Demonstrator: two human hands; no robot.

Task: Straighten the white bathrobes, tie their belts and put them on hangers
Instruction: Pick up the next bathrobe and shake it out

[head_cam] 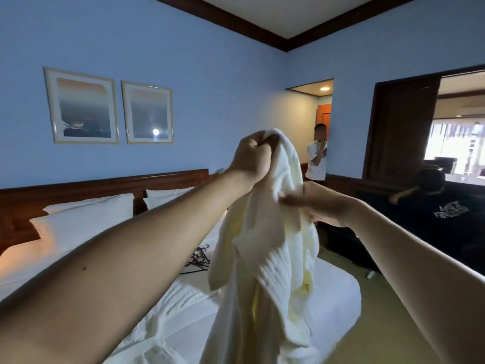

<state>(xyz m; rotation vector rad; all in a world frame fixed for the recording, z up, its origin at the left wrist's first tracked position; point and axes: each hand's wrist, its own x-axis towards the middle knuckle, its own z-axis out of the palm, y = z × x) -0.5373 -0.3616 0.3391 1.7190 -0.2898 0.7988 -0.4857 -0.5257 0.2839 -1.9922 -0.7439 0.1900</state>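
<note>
Left hand (252,158) raised high, fingers curled tight into a fist round the top of the robe (265,248), bunching the cloth at its highest point. Right hand (315,203) lower and just right of it, thumb and fingers pinching a fold of the same robe at its upper right side. Both arms stretched forward, bare.

Robe hangs in the air from the two hands, white, ribbed weave, crumpled and folded on itself, blurred; lower part drops toward the foot end of the bed (147,311), whether it touches the sheet cannot be told. Belt not made out.

Hangers (198,257), a dark tangled pile, lie on the bed behind the robe, near the bed's right edge, partly hidden by the left arm. Pillows (86,219), white, at the head end against the wooden headboard (105,183).

Two framed pictures (110,109) on the blue wall above the headboard. A person (317,158) in a white shirt stands by the doorway in the far corner. Another person (441,206) in dark clothes to the right of the bed, bent low.
</note>
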